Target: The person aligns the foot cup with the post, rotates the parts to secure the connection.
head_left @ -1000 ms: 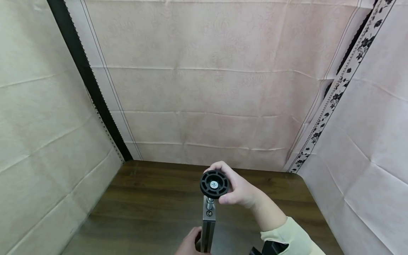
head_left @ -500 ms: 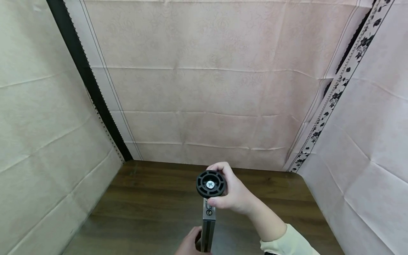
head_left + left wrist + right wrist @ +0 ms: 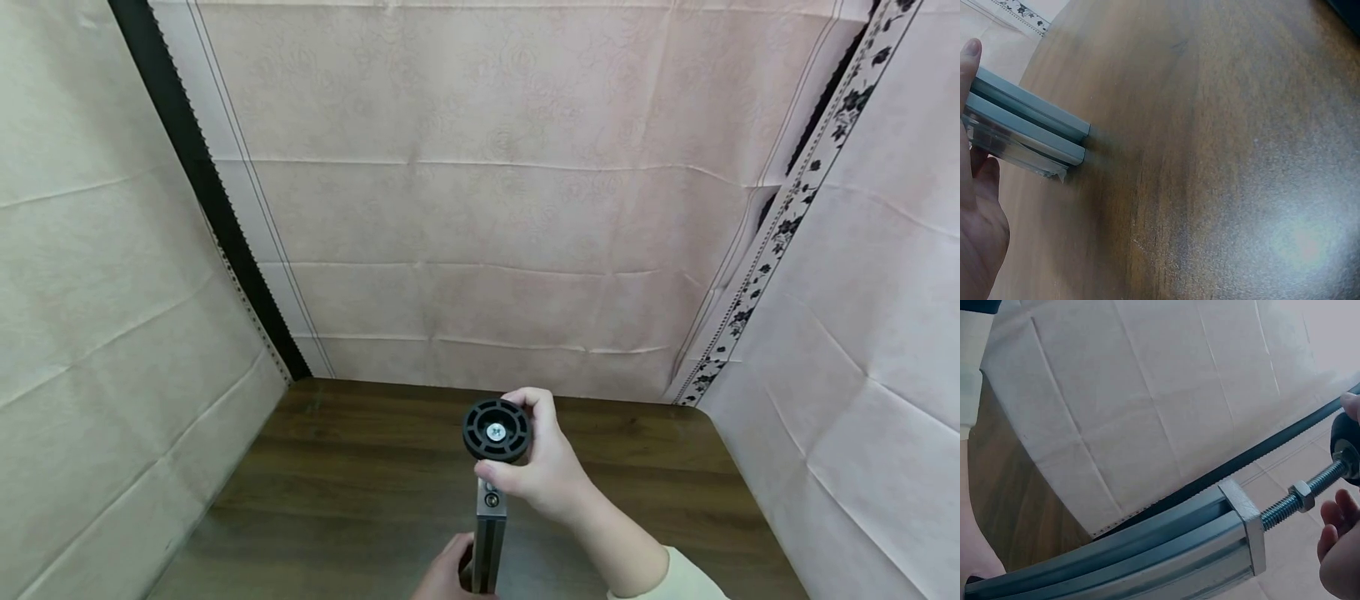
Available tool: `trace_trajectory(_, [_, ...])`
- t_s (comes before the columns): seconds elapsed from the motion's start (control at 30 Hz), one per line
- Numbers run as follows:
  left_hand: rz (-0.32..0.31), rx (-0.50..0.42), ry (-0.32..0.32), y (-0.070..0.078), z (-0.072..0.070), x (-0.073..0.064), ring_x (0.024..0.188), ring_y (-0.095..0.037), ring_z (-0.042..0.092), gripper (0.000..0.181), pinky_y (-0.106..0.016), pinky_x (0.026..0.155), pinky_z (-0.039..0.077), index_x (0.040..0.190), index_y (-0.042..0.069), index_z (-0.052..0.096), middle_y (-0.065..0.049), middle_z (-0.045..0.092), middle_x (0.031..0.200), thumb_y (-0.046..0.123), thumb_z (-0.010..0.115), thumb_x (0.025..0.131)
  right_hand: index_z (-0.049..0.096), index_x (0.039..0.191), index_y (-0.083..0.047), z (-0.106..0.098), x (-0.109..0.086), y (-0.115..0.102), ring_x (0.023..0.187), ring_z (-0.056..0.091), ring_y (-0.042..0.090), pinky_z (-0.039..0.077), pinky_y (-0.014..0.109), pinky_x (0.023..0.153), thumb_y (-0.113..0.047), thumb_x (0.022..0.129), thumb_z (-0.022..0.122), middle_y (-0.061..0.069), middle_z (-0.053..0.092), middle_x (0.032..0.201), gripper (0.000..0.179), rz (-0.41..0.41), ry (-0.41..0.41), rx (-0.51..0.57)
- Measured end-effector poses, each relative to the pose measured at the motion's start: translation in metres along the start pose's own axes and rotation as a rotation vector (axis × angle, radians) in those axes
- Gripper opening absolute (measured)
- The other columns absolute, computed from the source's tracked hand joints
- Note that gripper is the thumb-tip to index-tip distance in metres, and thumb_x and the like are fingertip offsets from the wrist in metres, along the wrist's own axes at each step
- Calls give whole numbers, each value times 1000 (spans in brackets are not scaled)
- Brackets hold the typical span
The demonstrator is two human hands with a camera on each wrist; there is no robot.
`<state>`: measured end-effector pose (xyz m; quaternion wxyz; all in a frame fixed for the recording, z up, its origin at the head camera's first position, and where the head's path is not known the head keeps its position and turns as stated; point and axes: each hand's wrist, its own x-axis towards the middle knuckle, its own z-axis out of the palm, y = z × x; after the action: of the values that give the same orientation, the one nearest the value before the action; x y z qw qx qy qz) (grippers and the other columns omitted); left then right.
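Observation:
An aluminium extrusion profile (image 3: 490,542) stands upright at the bottom middle of the head view. My left hand (image 3: 446,573) grips it low down; the left wrist view has its lower end (image 3: 1054,131) close over the tabletop. Out of its end plate (image 3: 1244,525), in the right wrist view, a threaded rod (image 3: 1282,509) sticks out, carrying a hex nut (image 3: 1301,497) partway along. At the rod's far end sits a black round levelling foot (image 3: 497,430) with a screw in its centre. My right hand (image 3: 551,467) holds the foot by its rim, between thumb and fingers.
Beneath the hands lies a brown wood-grain table (image 3: 337,483). Pale creased cloth walls rise behind (image 3: 480,208) and on both sides, with a black strip (image 3: 210,183) at left and a flowered border (image 3: 787,225) at right.
The levelling foot has shifted slightly left over the profile's end. My right hand has turned around it, its thumb moving left across the front. The left hand and profile stay put.

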<state>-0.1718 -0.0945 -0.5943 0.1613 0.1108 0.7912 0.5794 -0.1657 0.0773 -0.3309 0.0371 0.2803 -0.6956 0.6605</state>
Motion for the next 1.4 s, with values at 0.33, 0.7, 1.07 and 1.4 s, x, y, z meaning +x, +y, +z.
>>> trace_trajectory(0.33, [-25, -17, -11, -1, -1, 0, 99, -22, 54, 61, -49, 82, 45, 121, 19, 55, 0, 52, 107, 27, 84, 67, 27, 117, -2, 6, -3, 0, 96, 56, 18, 48, 25, 78, -6, 73, 77, 14, 47, 112, 67, 30, 72, 55])
trace_trajectory(0.7, [-10, -7, 11, 1, 1, 1, 94, -20, 54, 60, -44, 80, 45, 118, 20, 56, 0, 52, 105, 24, 85, 65, 23, 133, 7, -8, 2, 14, 108, 44, 13, 36, 21, 93, -50, 77, 71, 11, 39, 119, 93, -343, -35, 71])
trace_trajectory(1.07, [-60, -12, -14, 2, 0, 2, 96, -23, 54, 60, -50, 79, 46, 119, 16, 56, 0, 52, 106, 23, 84, 67, 27, 144, -5, -34, 32, 28, 113, 47, 15, 43, 29, 91, -49, 84, 64, 9, 42, 129, 84, -273, -506, 318])
trace_trajectory(1.4, [40, 12, -9, -2, 0, 1, 93, -19, 54, 58, -38, 75, 47, 118, 16, 56, 1, 52, 107, 18, 83, 66, 24, 145, 0, -38, 45, 26, 115, 47, 17, 40, 32, 95, -50, 86, 60, 10, 42, 131, 85, -267, -660, 360])
